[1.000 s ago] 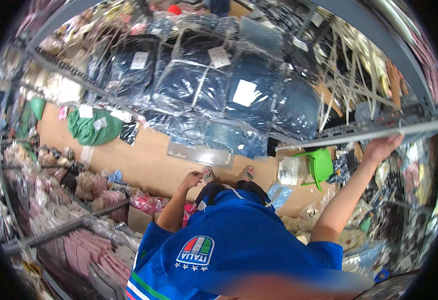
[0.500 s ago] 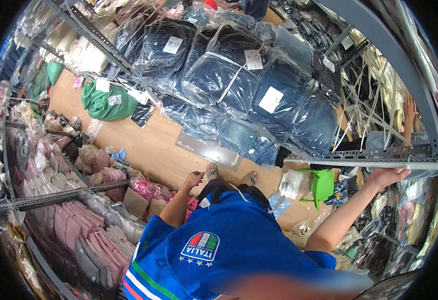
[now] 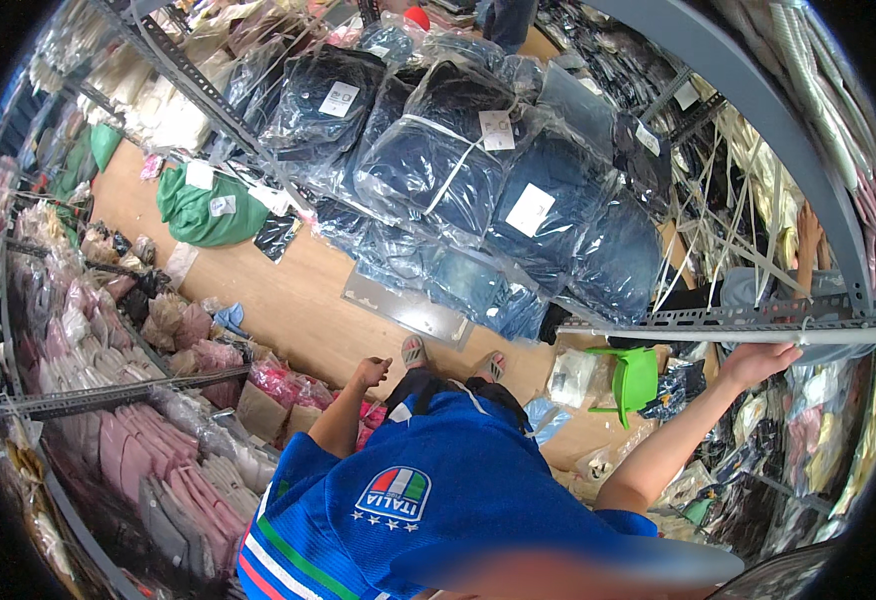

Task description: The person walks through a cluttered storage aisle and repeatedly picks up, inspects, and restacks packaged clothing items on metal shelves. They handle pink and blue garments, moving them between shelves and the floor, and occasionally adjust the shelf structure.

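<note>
My left hand (image 3: 373,372) hangs low in front of my body, over the wooden floor (image 3: 288,290). Its fingers are loosely bent and apart, and nothing shows in it. My right hand (image 3: 766,362) reaches out to the right, just under a white rail (image 3: 698,332) on the grey perforated shelf frame (image 3: 758,312). Its fingers are stretched toward a small white tie (image 3: 805,330) on the rail. Whether the fingertips touch the rail I cannot tell. No held thing shows in that hand.
Bagged dark jeans (image 3: 438,165) are piled ahead. A green chair (image 3: 635,378) stands by the right shelf. Pink bagged garments (image 3: 148,440) fill the left rack; a green sack (image 3: 208,205) lies on the floor. Behind the right frame is another person's arm (image 3: 808,240).
The view has shifted slightly, and the piles sit a little further left. My left hand has loosened and turned a little. My right hand stays beside the rail.
</note>
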A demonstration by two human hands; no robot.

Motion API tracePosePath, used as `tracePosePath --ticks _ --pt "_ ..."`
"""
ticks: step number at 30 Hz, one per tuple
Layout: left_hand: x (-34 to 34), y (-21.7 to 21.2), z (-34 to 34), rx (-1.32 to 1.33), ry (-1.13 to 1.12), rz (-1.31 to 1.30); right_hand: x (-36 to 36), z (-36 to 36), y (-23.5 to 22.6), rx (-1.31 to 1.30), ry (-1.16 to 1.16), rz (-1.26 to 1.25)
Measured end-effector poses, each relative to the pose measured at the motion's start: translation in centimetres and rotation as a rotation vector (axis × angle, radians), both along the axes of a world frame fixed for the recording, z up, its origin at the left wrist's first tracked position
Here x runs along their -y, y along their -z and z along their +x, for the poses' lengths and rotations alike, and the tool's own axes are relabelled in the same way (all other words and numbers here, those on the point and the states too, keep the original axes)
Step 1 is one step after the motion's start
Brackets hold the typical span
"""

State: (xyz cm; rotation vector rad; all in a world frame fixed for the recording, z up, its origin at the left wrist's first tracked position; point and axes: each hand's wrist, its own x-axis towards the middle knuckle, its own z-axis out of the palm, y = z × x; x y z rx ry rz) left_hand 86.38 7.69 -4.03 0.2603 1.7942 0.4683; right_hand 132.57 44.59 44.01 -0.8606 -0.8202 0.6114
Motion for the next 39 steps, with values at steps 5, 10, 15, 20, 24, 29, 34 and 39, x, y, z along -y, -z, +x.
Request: tracePosePath --ticks 5,10,15,20,24,29,34,39 --pt "0.3 0.0 0.3 0.007 -0.018 -0.005 -0.4 1.2 0.8 0.049 0.004 0.0" --pt "-0.3 -0.9 0.7 -0.017 -0.034 0.028 -0.5 1.6 1.0 0.168 0.018 0.038" --pt "0.0 -1.3 0.9 -0.041 -0.063 0.008 -1.7 4.9 1.8 0.201 0.08 0.076" --pt "0.0 -0.9 2.0 -0.048 -0.117 0.002 -2.0 5.2 -0.4 0.186 0.075 0.146" --pt "-0.8 -1.3 4.2 -0.062 -0.169 0.019 -2.2 5.6 -0.1 0.185 0.025 0.25" --pt "-0.9 -2.4 6.2 -0.125 -0.219 0.029 -2.0 6.0 0.7 0.168 0.014 0.358" --pt "1.1 -3.7 6.5 -0.129 -0.263 0.048 -2.1 5.7 0.6 0.283 0.273 0.476" --pt "3.3 -3.2 3.4 -0.118 -0.326 -0.021 -1.0 4.3 0.5 0.352 0.52 0.351"
